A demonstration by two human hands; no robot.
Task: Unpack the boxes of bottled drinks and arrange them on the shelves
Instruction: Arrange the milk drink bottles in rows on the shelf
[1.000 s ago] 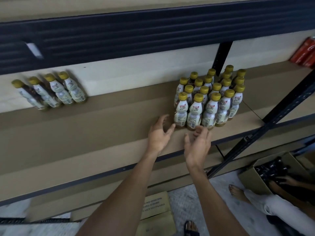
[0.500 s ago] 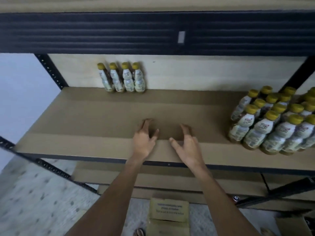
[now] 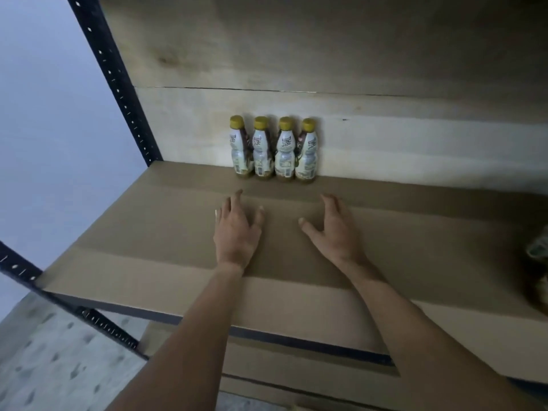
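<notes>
Both hands were stretched out over the brown shelf [image 3: 142, 229]. The left hand [image 3: 235, 232] and the right hand [image 3: 332, 229] were alike released, fingers spread and grasping nothing, just short of the four yellow-capped bottles [image 3: 274, 149] that stood upright in a tight, touching row against the back board [image 3: 400, 137]. If the hands closed on that row from its two ends, an uneven squeeze might well pop a middle bottle out or tip the tall, narrow bottles forward onto the shelf.
</notes>
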